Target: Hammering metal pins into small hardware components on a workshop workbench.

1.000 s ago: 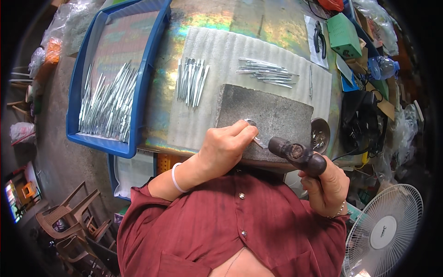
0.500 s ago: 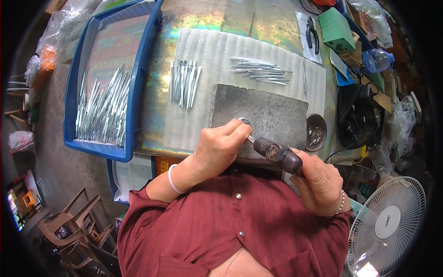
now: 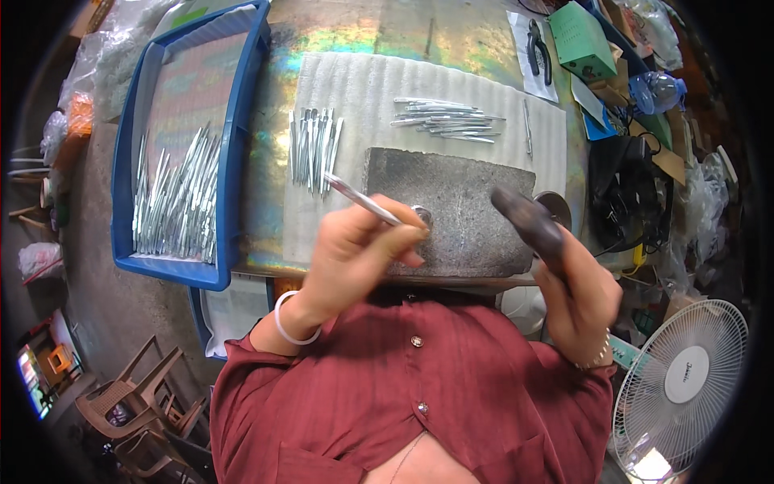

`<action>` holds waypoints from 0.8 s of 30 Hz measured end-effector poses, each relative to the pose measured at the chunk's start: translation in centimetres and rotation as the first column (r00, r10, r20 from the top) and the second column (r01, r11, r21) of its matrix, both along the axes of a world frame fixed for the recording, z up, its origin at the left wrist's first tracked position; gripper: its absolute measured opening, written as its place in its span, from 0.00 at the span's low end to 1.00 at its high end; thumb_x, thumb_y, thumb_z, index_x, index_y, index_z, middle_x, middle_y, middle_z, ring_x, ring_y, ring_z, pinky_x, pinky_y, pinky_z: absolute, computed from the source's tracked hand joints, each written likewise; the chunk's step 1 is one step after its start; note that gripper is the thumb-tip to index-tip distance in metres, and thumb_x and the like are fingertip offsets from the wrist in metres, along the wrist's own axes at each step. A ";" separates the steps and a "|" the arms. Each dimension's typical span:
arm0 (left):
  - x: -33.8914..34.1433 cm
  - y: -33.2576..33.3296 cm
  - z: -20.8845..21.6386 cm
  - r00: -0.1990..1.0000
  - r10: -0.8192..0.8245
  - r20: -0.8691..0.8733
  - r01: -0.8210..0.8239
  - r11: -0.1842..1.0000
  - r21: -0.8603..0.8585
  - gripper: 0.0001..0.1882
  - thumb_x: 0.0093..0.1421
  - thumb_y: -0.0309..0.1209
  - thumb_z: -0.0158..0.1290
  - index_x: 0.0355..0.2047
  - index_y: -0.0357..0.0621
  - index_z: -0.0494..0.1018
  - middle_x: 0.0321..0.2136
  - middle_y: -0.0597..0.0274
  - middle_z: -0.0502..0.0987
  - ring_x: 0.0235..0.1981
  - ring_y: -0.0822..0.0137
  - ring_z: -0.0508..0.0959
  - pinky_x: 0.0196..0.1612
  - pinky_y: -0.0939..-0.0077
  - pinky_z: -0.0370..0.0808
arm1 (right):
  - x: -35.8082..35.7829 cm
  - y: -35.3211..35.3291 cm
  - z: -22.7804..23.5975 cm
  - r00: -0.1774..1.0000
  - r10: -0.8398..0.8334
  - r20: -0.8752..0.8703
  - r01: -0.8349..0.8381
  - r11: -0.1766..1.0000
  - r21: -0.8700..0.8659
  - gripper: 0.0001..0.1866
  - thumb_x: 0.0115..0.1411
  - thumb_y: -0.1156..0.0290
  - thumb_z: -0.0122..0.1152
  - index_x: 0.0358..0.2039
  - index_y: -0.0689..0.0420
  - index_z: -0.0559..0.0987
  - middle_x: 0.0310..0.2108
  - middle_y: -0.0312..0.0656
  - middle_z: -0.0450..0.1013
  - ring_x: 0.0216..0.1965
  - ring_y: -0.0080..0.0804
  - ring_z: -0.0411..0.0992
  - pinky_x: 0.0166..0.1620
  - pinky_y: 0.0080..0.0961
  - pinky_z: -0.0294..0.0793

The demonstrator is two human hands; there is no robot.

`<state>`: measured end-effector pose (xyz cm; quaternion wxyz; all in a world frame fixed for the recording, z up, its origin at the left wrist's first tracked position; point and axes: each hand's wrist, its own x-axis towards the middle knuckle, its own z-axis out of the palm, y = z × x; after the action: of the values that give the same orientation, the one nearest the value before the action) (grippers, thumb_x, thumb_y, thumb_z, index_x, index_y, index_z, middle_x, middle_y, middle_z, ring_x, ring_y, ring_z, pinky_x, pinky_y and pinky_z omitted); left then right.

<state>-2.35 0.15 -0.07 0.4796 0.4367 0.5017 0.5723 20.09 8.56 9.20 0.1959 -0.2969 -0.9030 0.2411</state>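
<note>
My left hand (image 3: 355, 250) pinches a slim metal rod (image 3: 355, 196), its far end pointing up and left. Under and beside those fingers lies a dark grey stone slab (image 3: 459, 189), with a small round metal piece (image 3: 422, 214) on it. My right hand (image 3: 576, 286) is closed around a dark hammer (image 3: 528, 219), blurred and raised over the slab's right edge. Similar rods lie on a white foam sheet (image 3: 363, 85): an upright bundle (image 3: 313, 149) at left, a sideways pile (image 3: 447, 121) behind the slab and a single rod (image 3: 528, 127) at right.
A blue tray (image 3: 234, 145) with many rods stands at the left. A metal bowl (image 3: 556, 203) sits partly hidden behind the hammer. Pliers (image 3: 538, 56), a green box (image 3: 582, 40) and a plastic bottle (image 3: 657, 93) are far right. A fan (image 3: 685, 375) stands near right.
My left hand has lifted back from the slab's round piece, and the rod now points up and left. My right hand has swung the hammer right, away from the left hand.
</note>
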 end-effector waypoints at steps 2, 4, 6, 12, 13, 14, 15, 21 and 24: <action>-1.4 -0.3 0.3 0.871 0.041 0.490 0.026 0.991 -0.129 0.06 0.63 0.26 0.50 0.37 0.35 0.71 0.33 0.53 0.78 0.24 0.69 0.80 0.28 0.82 0.79 | -0.1 1.0 -3.4 1.000 -0.004 0.001 0.004 1.000 0.016 0.24 0.48 0.83 0.59 0.49 0.65 0.72 0.30 0.49 0.72 0.25 0.42 0.73 0.27 0.26 0.72; -2.0 0.3 0.2 0.792 0.021 0.611 0.044 0.995 -0.091 0.07 0.63 0.26 0.49 0.37 0.35 0.71 0.33 0.52 0.78 0.24 0.68 0.80 0.27 0.82 0.79 | 0.3 1.6 -6.4 0.992 -0.097 0.075 0.091 0.993 0.075 0.25 0.49 0.81 0.60 0.51 0.59 0.71 0.28 0.46 0.70 0.24 0.42 0.70 0.28 0.30 0.72; -2.2 0.5 0.0 0.672 -0.004 0.741 0.057 0.997 -0.047 0.08 0.64 0.28 0.47 0.38 0.34 0.70 0.34 0.49 0.77 0.25 0.67 0.80 0.26 0.81 0.81 | 0.7 1.6 -8.4 0.984 -0.132 0.116 0.121 0.988 0.099 0.25 0.49 0.80 0.60 0.51 0.58 0.71 0.29 0.45 0.69 0.24 0.42 0.71 0.28 0.31 0.71; -2.0 1.4 -0.3 0.647 0.017 0.762 0.077 0.993 -0.087 0.08 0.65 0.28 0.46 0.38 0.34 0.70 0.34 0.49 0.77 0.24 0.67 0.80 0.26 0.81 0.80 | 0.8 2.0 -9.0 0.965 -0.139 0.224 0.115 0.987 0.116 0.24 0.50 0.77 0.61 0.49 0.58 0.71 0.32 0.45 0.69 0.30 0.43 0.72 0.32 0.34 0.71; -2.0 1.5 -0.4 0.646 0.008 0.763 0.088 0.992 -0.085 0.08 0.65 0.28 0.46 0.38 0.34 0.70 0.34 0.49 0.77 0.24 0.67 0.80 0.26 0.81 0.80 | 1.0 2.6 -8.5 0.970 -0.096 0.225 0.091 0.995 0.033 0.22 0.51 0.76 0.60 0.48 0.59 0.71 0.32 0.46 0.69 0.30 0.43 0.72 0.33 0.34 0.71; -1.9 1.6 -0.5 0.678 0.028 0.734 0.079 0.991 -0.110 0.08 0.64 0.27 0.47 0.40 0.35 0.69 0.33 0.49 0.77 0.23 0.68 0.80 0.25 0.82 0.79 | 1.3 3.3 -8.3 0.974 -0.054 0.222 0.066 0.997 -0.048 0.20 0.52 0.75 0.60 0.47 0.59 0.71 0.32 0.47 0.69 0.31 0.44 0.71 0.34 0.35 0.71; -1.8 1.6 -0.5 0.709 0.046 0.704 0.068 0.989 -0.132 0.08 0.64 0.26 0.48 0.42 0.36 0.68 0.32 0.50 0.77 0.22 0.68 0.79 0.24 0.83 0.78 | 1.5 4.3 -8.5 0.973 -0.065 0.223 0.076 0.996 -0.043 0.20 0.52 0.75 0.60 0.47 0.59 0.71 0.32 0.47 0.69 0.31 0.44 0.71 0.34 0.35 0.71; -0.5 1.4 1.9 0.934 0.079 0.348 0.004 0.973 -0.232 0.15 0.61 0.22 0.49 0.47 0.39 0.62 0.28 0.53 0.78 0.19 0.71 0.76 0.23 0.85 0.74 | 3.6 15.3 -13.5 0.900 -0.417 0.127 0.416 0.909 0.031 0.17 0.55 0.70 0.57 0.44 0.63 0.70 0.32 0.53 0.72 0.34 0.49 0.72 0.36 0.39 0.70; -1.0 0.6 1.4 0.944 0.026 0.328 0.042 0.979 -0.197 0.11 0.63 0.26 0.48 0.45 0.37 0.63 0.28 0.52 0.77 0.19 0.71 0.76 0.24 0.85 0.74 | 2.5 18.2 -16.1 0.865 -0.462 0.195 0.469 0.883 0.012 0.18 0.53 0.70 0.58 0.42 0.64 0.69 0.33 0.57 0.72 0.35 0.53 0.72 0.38 0.42 0.70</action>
<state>-3.36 0.73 1.31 0.6008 0.2862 0.4681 0.5814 22.57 26.75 -6.85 0.1550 -0.5311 -0.8148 0.1733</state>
